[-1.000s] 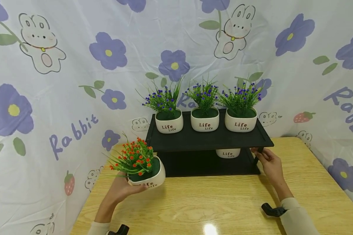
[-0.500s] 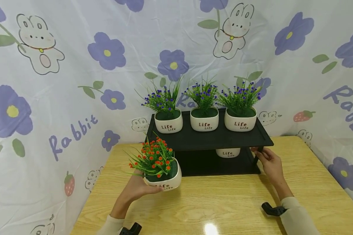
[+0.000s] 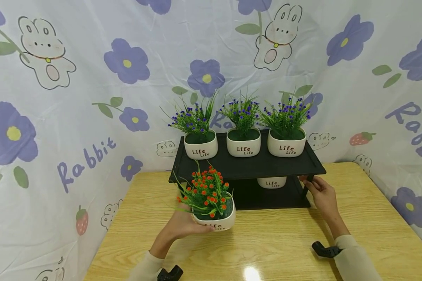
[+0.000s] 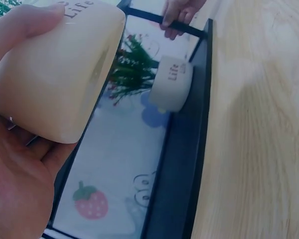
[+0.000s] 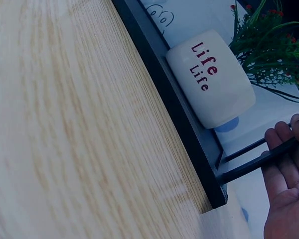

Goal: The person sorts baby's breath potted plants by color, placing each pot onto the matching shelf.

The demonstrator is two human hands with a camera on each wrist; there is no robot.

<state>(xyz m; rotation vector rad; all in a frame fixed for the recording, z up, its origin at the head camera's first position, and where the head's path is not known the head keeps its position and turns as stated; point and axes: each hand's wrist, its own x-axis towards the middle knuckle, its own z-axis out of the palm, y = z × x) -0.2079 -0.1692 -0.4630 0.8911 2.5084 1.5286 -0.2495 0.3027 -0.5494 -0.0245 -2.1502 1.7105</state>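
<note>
My left hand (image 3: pixel 183 225) holds a white pot (image 3: pixel 227 219) of artificial orange-red flowers, thumb on its printed front. It is in the air, tilted, before the left half of a black two-tier shelf (image 3: pixel 239 168). My right hand (image 3: pixel 326 200) grips the shelf's right front post (image 5: pixel 256 166), with the fingers behind it. On the lower tier, toward the right, stands another potted plant (image 5: pixel 212 79); its red flowers show in both wrist views, while the upper tier hides them in the head view. The left wrist view shows the held pot's pale side (image 4: pixel 60 74) close up.
Three white pots with purple-blue flowers, at left (image 3: pixel 201 146), middle (image 3: pixel 244 145) and right (image 3: pixel 286 145), line the upper tier. The shelf stands on a wooden table (image 3: pixel 267 242). Behind it hangs a white cloth (image 3: pixel 168 89) printed with rabbits and flowers.
My left hand has carried the orange-red potted plant to the right, from beside the shelf's left end to in front of it. The right hand stays on the post.
</note>
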